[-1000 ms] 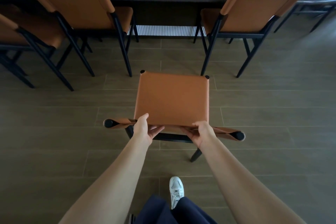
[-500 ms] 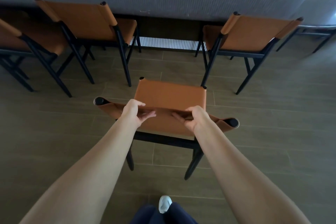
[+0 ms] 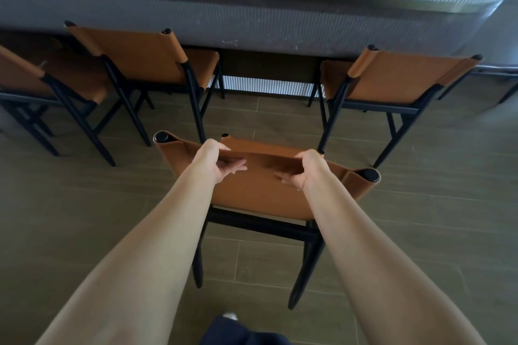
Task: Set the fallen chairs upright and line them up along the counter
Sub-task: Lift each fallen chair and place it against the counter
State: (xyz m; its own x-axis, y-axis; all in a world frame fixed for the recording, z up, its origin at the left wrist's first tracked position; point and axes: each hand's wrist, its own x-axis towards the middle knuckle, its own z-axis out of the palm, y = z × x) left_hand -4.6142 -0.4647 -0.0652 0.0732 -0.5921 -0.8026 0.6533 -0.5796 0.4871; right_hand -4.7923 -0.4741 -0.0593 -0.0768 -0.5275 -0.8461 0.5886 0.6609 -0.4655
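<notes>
A tan leather chair [image 3: 260, 193] with black legs stands upright in front of me, its back toward me. My left hand [image 3: 214, 161] grips the top edge of its backrest left of centre. My right hand [image 3: 305, 168] grips the same edge right of centre. The chair faces the gap between two upright chairs at the grey ribbed counter [image 3: 252, 17]: one to the left [image 3: 140, 56] and one to the right [image 3: 398, 75]. Its seat is mostly hidden behind the backrest.
A third tan chair [image 3: 25, 75] stands at the far left edge by the counter. A black rail or frame [image 3: 499, 75] shows at the right edge. The floor is brown plank tile [image 3: 420, 218]. My dark trouser leg and a white shoe [image 3: 231, 316] are at the bottom.
The chair, held by both hands, has moved forward toward the counter gap. My view has risen, so more of the counter front shows and the chair's seat is now foreshortened.
</notes>
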